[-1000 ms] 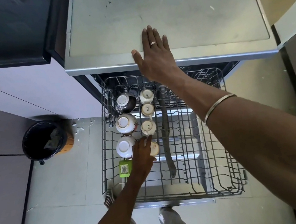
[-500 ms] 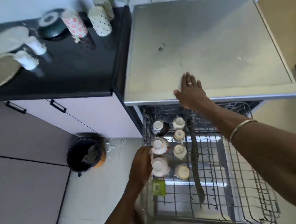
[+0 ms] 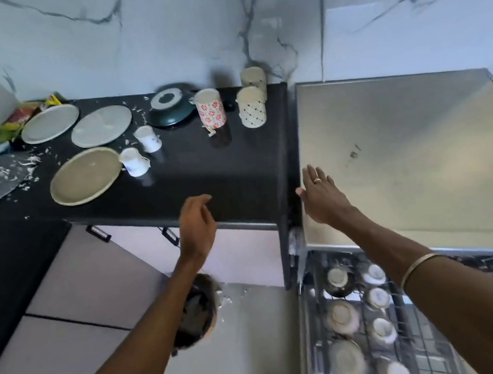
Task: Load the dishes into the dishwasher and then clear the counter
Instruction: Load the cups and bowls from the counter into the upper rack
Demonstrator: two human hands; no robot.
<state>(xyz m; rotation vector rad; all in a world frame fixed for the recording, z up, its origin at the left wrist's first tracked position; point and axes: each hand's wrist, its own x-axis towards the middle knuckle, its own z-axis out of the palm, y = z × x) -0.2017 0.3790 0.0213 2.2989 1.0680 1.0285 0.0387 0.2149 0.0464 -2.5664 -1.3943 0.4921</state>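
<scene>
Hands (image 3: 196, 223) (image 3: 323, 197) spread, holding nothing.

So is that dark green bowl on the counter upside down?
Yes, upside down: the dark green bowl shows its pale foot ring on top, rim on the black counter.

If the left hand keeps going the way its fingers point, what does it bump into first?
Probably the front edge of the glossy black counter. The left hand hovers just in front of it, empty, fingers loosely curled and aimed up and right. Beyond the edge, the red-flowered white mug looks nearest that line, though depth is unclear.
</scene>
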